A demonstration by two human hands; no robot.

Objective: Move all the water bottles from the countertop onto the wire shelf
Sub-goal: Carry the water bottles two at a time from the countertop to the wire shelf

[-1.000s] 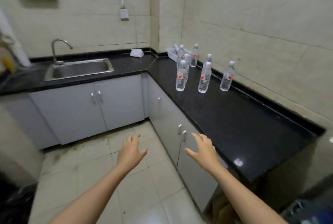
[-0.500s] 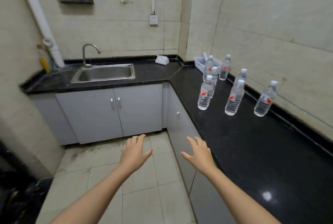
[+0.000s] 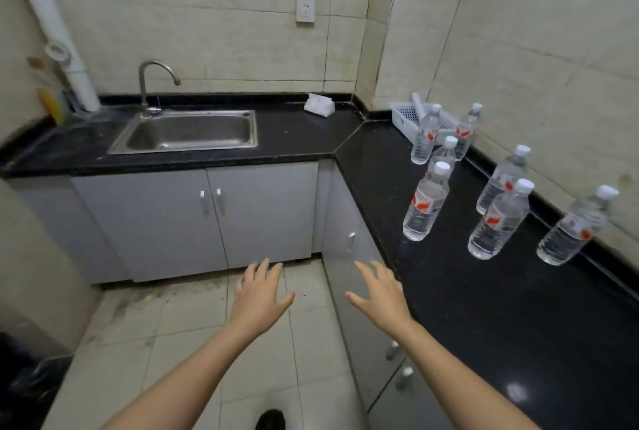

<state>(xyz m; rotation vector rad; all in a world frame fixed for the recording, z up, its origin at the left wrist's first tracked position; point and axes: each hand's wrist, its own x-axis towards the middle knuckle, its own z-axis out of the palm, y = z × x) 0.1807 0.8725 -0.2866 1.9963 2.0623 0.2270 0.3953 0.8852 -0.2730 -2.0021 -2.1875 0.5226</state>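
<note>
Several clear water bottles with white caps and red-marked labels stand upright on the black countertop (image 3: 484,319) along the right wall. The nearest bottle (image 3: 424,204) is close to the counter's front edge, another (image 3: 498,222) stands right of it, and one (image 3: 574,228) is furthest right. More bottles (image 3: 424,135) stand further back near the corner. My left hand (image 3: 257,294) and my right hand (image 3: 382,294) are held out over the floor, fingers spread and holding nothing. My right hand is below and left of the nearest bottle. No wire shelf is in view.
A steel sink (image 3: 188,132) with a tap is set in the counter at the back left. A white plastic basket (image 3: 406,116) sits in the corner, a tissue pack (image 3: 320,106) beside it. Grey cabinets (image 3: 214,218) run under the counter. A white pipe (image 3: 52,28) runs down the left wall.
The view has come closer to the counter and turned left, so the bottles now sit further right. Both hands stay outstretched and holding nothing.
</note>
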